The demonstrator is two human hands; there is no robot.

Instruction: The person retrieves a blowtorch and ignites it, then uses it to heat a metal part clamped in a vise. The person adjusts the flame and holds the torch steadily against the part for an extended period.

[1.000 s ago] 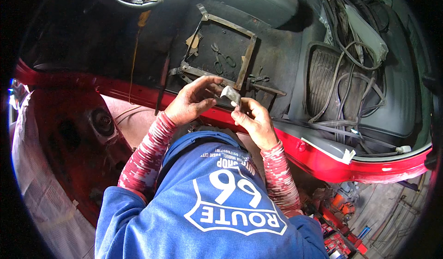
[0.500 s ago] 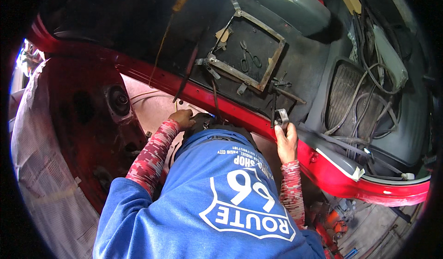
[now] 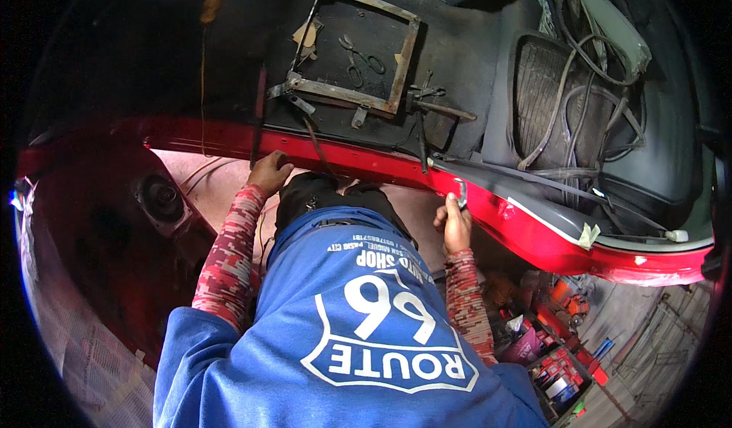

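My right hand (image 3: 455, 223) pinches a small bent metal bracket (image 3: 462, 192) between thumb and fingers, just in front of the red door sill (image 3: 366, 162). My left hand (image 3: 270, 173) is at the same sill, farther left, beside the lower end of a long dark bar (image 3: 259, 107). Its fingers are curled together, and whatever they may hold is hidden. On the dark vehicle floor beyond lies a rectangular metal frame (image 3: 343, 95) with tabs at its corners. Inside the frame lie scissors-like snips (image 3: 358, 62) and brownish scraps (image 3: 306, 37).
A hammer-like tool (image 3: 446, 109) and other metal pieces lie right of the frame. Grey cables (image 3: 564, 115) loop over a ribbed panel at right. The open red door (image 3: 114, 222) stands at left. Several tools fill a box (image 3: 560, 374) at lower right.
The view has shifted, so the floor and frame appear farther up and left. My right hand has drawn the bracket back from over the floor to the sill; my left hand is now closer to the sill.
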